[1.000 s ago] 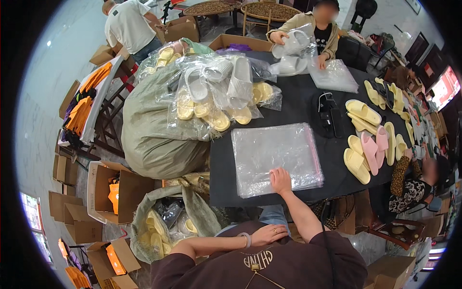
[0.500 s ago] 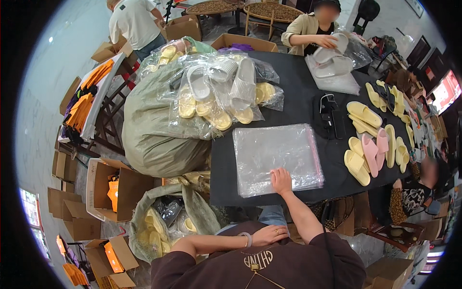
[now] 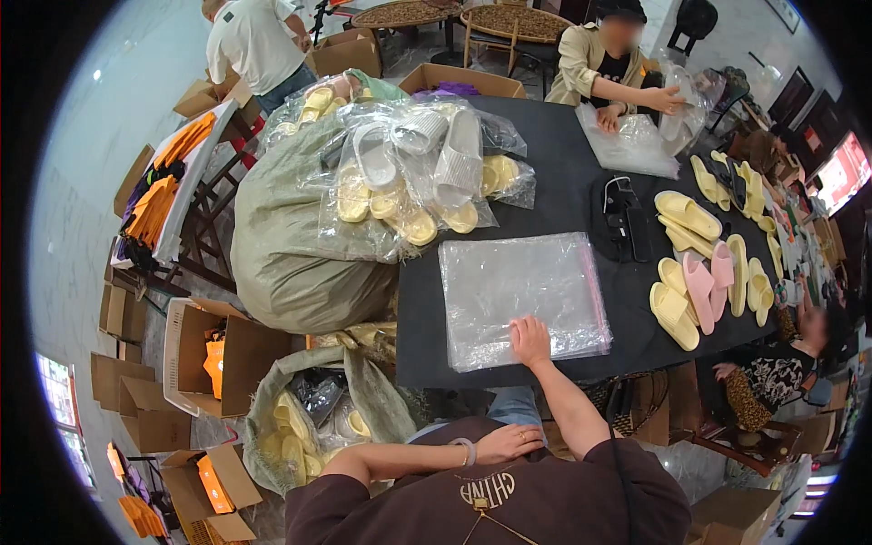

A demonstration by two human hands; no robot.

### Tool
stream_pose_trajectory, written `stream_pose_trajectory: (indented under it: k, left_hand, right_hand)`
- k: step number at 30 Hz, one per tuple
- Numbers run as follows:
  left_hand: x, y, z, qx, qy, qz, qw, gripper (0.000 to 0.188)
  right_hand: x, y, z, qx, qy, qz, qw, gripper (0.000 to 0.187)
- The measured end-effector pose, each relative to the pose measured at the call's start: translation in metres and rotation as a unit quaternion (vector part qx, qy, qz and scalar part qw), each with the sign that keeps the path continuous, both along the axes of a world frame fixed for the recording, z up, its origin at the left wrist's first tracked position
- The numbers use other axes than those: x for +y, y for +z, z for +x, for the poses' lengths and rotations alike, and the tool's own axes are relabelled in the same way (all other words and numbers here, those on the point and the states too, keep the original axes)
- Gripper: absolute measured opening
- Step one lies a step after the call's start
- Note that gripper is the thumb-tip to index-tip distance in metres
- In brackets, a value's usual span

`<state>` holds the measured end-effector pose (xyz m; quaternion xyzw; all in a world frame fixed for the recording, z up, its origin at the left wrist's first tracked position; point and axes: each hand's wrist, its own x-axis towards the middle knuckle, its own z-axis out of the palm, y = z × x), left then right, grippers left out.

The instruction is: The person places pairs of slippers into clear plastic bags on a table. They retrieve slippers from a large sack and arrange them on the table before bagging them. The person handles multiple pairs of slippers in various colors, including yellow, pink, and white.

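A stack of clear plastic bags [image 3: 513, 291] with a pink edge strip lies on the dark table in front of me. My right hand [image 3: 530, 341] rests on the stack's near edge, fingers laid flat and gripping nothing. Across my lap lies my left hand [image 3: 510, 443], its fingers stretched out, with a ring and a bracelet; it holds nothing. To the right of the bags are yellow slippers [image 3: 673, 313] and a pair of pink slippers [image 3: 699, 291]. Bagged white and yellow slippers [image 3: 459, 159] are heaped on a large green sack [image 3: 291, 245] at the left.
An open sack [image 3: 263, 427] of yellow slippers stands by my left side. Dark devices [image 3: 622, 227] lie behind the bags. Across the dark table [image 3: 554, 204], a co-worker [image 3: 604, 77] handles a bagged white slipper. Cardboard boxes [image 3: 259, 359] stand at the left.
My hands have stayed in place. The co-worker across the table has moved a bagged white slipper to the right, off the far bag stack. The person seated at the right has shifted an arm.
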<state>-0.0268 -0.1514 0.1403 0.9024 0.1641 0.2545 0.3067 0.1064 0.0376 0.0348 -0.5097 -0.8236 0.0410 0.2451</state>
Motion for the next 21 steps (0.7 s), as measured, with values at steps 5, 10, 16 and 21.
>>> stream_pose_trajectory:
  k: [5,10,16,21]
  left_hand:
    - [-0.0012,-0.0031,0.0015,0.003,-0.004,-0.007,1.0,0.056]
    - [-0.0008,0.0011,0.0012,0.029,-0.016,-0.031,0.999,0.053]
    - [0.0008,0.0007,0.0013,0.048,-0.026,-0.037,0.998,0.052]
    - [0.0024,0.0039,0.0006,0.026,-0.017,-0.028,0.999,0.055]
  right_hand:
    - [0.0003,-0.0002,0.0001,0.0,0.001,-0.003,1.0,0.01]
    - [-0.0005,0.0044,-0.0009,0.008,-0.001,-0.001,1.0,0.008]
    - [-0.0009,0.0044,-0.0002,0.004,-0.003,0.001,1.0,0.008]
    - [-0.0007,0.0072,-0.0006,0.013,-0.001,0.0,1.0,0.008]
